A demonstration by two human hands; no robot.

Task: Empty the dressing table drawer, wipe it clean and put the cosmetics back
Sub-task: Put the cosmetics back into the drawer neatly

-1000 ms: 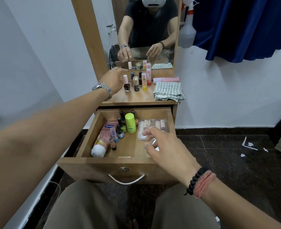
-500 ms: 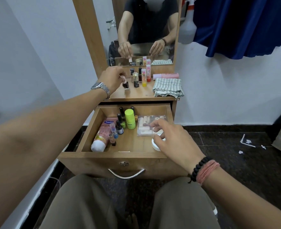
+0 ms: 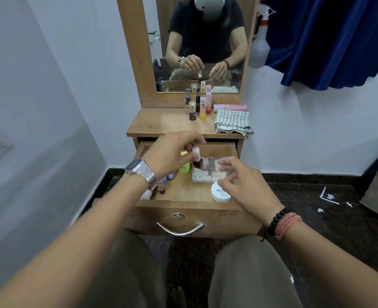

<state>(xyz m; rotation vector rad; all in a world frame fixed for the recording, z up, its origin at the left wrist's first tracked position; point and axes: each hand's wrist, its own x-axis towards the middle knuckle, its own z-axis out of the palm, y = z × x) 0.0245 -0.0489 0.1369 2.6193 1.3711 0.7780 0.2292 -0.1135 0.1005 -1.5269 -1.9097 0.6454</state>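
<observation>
Both hands over the open drawer, one pinching a small bottle.

The drawer point(image 3: 183, 218) stands pulled out toward the person's knees. Over its right side the right hand point(image 3: 243, 185) hovers with fingers loosely spread, holding nothing, just above the white jar point(image 3: 219, 194) and the clear plastic box point(image 3: 208, 172). The left hand point(image 3: 172, 154) pinches a pink-capped nail polish bottle point(image 3: 196, 155) over the drawer's middle, beside the green bottle point(image 3: 184, 167). Farther back, the tabletop point(image 3: 161, 123) carries a cluster of small bottles point(image 3: 198, 106) and a folded checked cloth point(image 3: 233, 121) at its right edge; its left half lies bare.
</observation>
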